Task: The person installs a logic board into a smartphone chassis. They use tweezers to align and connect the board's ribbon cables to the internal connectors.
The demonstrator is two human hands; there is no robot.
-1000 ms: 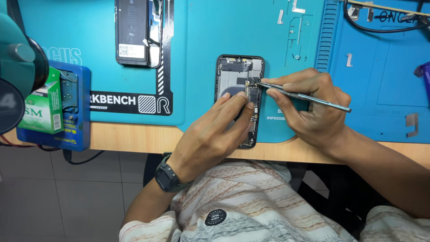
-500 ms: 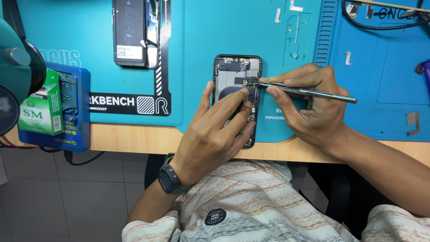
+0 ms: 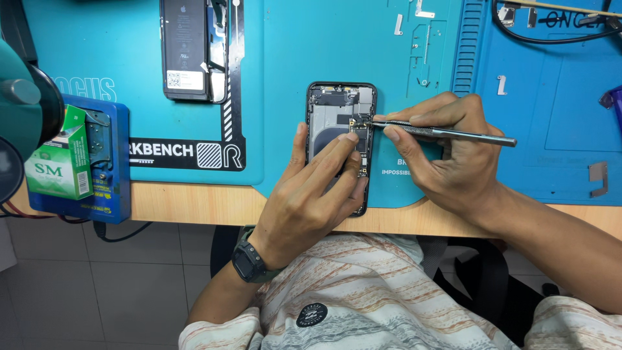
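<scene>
A: How's the opened phone point(image 3: 338, 123) looking?
B: Back's off, boards and coil exposed, laid on the teal mat point(image 3: 414, 52). It's pinned flat by the left hand point(image 3: 311, 194); metal tweezers point(image 3: 447, 133) are pinched in the right hand point(image 3: 447, 155).

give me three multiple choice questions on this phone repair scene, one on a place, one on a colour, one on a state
1. Where does the tip of the metal tool rest?
A. on the green box
B. inside the opened phone, upper right part
C. on the wooden table edge

2. What colour is the mat under the opened phone?
A. teal blue
B. red
C. white

3. In what state is the phone?
A. sealed, screen lit
B. wrapped in plastic
C. opened, inner parts showing

Answers: 1 B, the right hand holds the tool's tip at the phone's upper right inner parts. 2 A, the work mat shows teal blue all round. 3 C, inner parts show above the left hand.
</scene>
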